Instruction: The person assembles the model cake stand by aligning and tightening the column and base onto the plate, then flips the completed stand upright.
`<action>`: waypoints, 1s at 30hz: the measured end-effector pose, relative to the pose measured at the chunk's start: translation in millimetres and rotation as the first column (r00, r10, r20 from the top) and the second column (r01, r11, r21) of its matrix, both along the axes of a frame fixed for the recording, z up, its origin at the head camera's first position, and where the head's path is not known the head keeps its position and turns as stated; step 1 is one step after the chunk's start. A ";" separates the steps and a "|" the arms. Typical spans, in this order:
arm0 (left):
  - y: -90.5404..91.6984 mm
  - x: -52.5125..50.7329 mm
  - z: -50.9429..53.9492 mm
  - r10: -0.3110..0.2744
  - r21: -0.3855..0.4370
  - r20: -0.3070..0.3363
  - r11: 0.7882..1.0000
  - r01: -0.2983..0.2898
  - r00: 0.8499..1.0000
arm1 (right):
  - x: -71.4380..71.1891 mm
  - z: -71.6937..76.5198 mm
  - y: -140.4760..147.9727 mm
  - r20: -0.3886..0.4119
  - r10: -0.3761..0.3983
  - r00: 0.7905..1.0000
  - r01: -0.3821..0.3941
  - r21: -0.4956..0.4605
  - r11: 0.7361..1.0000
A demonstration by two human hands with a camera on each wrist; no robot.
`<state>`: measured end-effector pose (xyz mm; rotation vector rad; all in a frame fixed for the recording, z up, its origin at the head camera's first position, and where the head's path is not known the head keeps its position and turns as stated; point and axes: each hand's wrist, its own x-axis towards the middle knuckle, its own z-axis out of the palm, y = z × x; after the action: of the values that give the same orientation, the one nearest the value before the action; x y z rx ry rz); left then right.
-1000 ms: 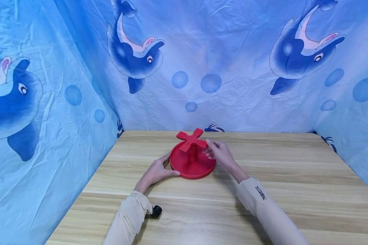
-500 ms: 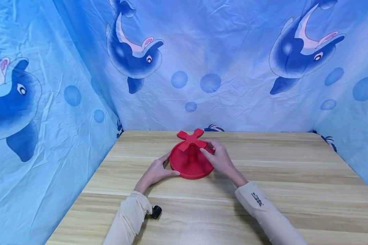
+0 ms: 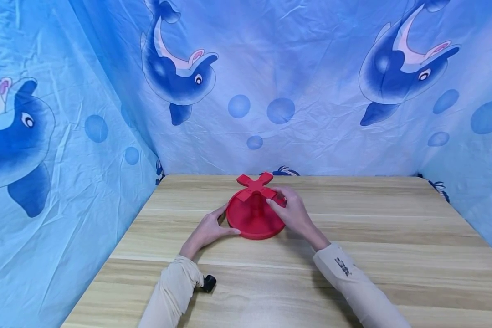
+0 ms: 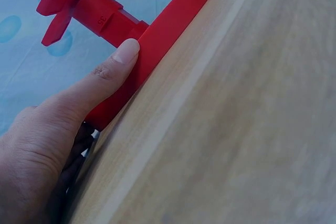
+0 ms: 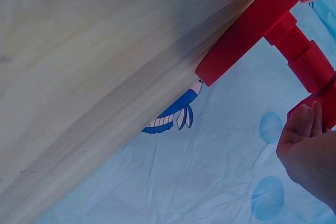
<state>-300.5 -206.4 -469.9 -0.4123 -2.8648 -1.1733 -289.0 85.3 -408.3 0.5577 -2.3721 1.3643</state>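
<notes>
A red plastic stand has a round, rimmed base (image 3: 256, 236), a stepped post (image 4: 100, 17) and a flat four-armed cross (image 3: 254, 186) on top. It stands upright on the table. My left hand (image 3: 207, 230) grips the base from the left; its thumb (image 4: 113, 66) presses on the rim at the near side, while its other fingers go round the far-left side, mostly hidden. My right hand (image 3: 293, 212) holds the near-right arm of the cross between thumb and fingers. In the right wrist view the fingertips (image 5: 302, 121) touch that arm.
The wood-grain table (image 3: 385, 246) reaches out on both sides of the stand. Blue cloth (image 3: 328, 136) printed with dolphins hangs behind it and along the sides. A small black piece (image 3: 209, 283) sticks out at my left cuff.
My right hand has moved slightly left and taken hold of the near-right arm of the cross, where it was loosely beside it. The left hand stays on the base.
</notes>
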 end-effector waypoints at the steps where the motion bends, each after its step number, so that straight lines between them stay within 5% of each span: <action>1: 0.0 0.0 -0.2 -0.001 0.000 0.000 1.000 0.001 1.000 | 0.4 0.1 0.0 0.001 -0.002 1.000 0.002 0.001 1.000; 22: -1.2 1.0 -0.5 -0.011 0.022 -0.006 1.000 0.012 1.000 | 19.8 -0.8 -17.8 -0.017 -0.011 1.000 0.011 0.005 1.000; 30: -0.2 0.3 -1.1 -0.009 0.030 0.000 1.000 0.009 1.000 | 16.8 -1.9 -3.9 -0.137 -0.102 0.985 0.096 -0.054 0.994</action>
<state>-300.2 -206.6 -471.0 -0.4249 -2.8447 -1.2158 -272.2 81.5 -410.2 0.4981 -2.2198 1.2901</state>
